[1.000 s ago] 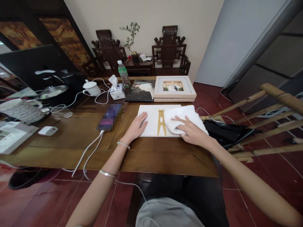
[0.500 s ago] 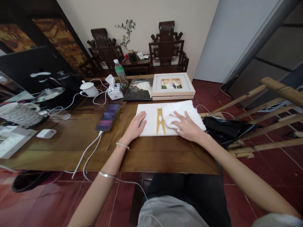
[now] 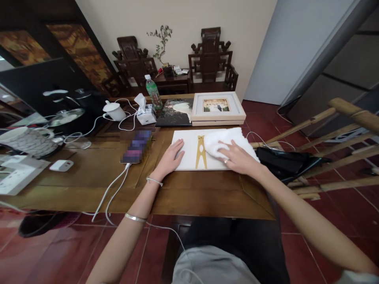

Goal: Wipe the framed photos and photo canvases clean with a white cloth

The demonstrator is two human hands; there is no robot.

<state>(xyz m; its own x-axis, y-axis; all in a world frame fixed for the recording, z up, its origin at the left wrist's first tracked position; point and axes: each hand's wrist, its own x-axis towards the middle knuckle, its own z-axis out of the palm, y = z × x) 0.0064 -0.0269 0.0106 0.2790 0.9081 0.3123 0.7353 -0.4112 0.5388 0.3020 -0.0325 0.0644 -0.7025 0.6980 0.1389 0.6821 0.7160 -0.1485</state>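
A flat white board (image 3: pixel 188 156) lies near the table's front edge, with a gold cat-shaped figure with long legs (image 3: pixel 201 152) on its face. My left hand (image 3: pixel 172 157) rests flat on the board's left edge, fingers stretched out and holding nothing. On the right half, a fluffy white cloth (image 3: pixel 215 142) covers part of the board beside the gold figure. My right hand (image 3: pixel 239 158) presses down on this cloth, its fingers bent into the fabric and bunching it. The board's right side is hidden under the cloth and hand.
Behind the board lie a framed picture (image 3: pixel 217 116) and a dark painted panel (image 3: pixel 174 112). A green bottle (image 3: pixel 154 92), tissue box (image 3: pixel 145 114) and lidded cup (image 3: pixel 115 111) stand at the back. To the left are a phone (image 3: pixel 136 148), cables, a charger (image 3: pixel 61 165) and a power strip (image 3: pixel 20 173).
My right hand has shifted slightly right, and the cloth is more bunched under its fingers. The left hand keeps its place on the board. The whole view has turned a little.
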